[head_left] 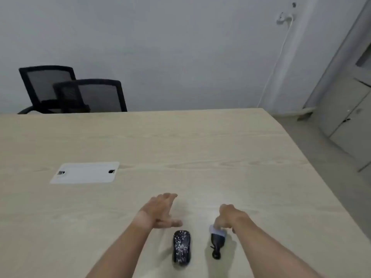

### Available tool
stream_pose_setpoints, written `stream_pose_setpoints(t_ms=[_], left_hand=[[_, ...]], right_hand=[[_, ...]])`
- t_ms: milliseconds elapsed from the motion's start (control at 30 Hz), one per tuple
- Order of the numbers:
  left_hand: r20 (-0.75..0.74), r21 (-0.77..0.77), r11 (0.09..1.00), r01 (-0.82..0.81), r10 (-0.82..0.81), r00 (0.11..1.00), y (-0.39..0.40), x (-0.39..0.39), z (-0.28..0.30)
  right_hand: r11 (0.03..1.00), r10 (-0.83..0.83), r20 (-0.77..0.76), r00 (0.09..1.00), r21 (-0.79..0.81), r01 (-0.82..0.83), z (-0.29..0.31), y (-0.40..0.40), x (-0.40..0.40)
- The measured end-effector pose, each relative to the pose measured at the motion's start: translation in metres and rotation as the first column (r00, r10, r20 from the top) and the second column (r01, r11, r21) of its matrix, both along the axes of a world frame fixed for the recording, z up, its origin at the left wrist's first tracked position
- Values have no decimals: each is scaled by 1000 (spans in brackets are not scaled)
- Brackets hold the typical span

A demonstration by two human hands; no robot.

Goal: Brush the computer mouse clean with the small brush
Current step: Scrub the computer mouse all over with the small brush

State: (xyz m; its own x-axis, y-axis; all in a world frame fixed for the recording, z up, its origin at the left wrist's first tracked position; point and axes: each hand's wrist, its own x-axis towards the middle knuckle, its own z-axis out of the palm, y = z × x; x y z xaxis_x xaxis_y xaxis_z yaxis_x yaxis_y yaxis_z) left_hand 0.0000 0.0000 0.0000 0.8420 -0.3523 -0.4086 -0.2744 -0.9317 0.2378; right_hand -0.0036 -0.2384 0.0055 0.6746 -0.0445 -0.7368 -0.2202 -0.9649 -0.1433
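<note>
- Nearest on the desk [200, 137]: computer mouse [181, 246], black with pale specks, long axis running near-to-far, untouched.
- Just right of the mouse, apart from it: small brush [217, 242], dark bristle end pointing toward the near desk edge, pale collar uppermost.
- Right hand [228, 216] just beyond and right of the mouse, fingers curled around the brush's upper end, bristle tip at or just above the desk; cannot tell which.
- Left hand [160, 210] just beyond and left of the mouse, fingers spread and relaxed, holding nothing, thumb tip close above the mouse's far end without touching.
- Key relation: mouse lying left of the brush grip and slightly nearer the body; left hand the closer of the 2 for steadying it. Likely call: short leftward carry of the bristles onto the mouse's back.
- Far beyond the mouse: white cable hatch [85, 172] set in the desk, then 2 black chairs [80, 93].
</note>
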Motion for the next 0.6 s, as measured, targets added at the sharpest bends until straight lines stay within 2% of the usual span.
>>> stream_pose_setpoints(t_ms=[67,133,267,433,600], left_hand=[[-96,55,995,87,-82,992,-5,-15,-21],[-140,61,993,98,-88,986,-8,-36,-48],[-32,9,993,118,-118,993,-10,-58,-87],[114,-93,987,131,-121,986,-13,-52,-98],[229,-337,938,83,-4,973,-11,-42,-118]], right_hand=[[998,-55,-59,997,0,55,-21,0,-12],[985,-159,-76,984,60,164,-48,-3,-27],[973,-183,59,981,156,172,-82,-4,-45],[955,-166,113,980,267,131,-90,-10,-29],[940,-158,318,935,339,43,-99,-15,-5]])
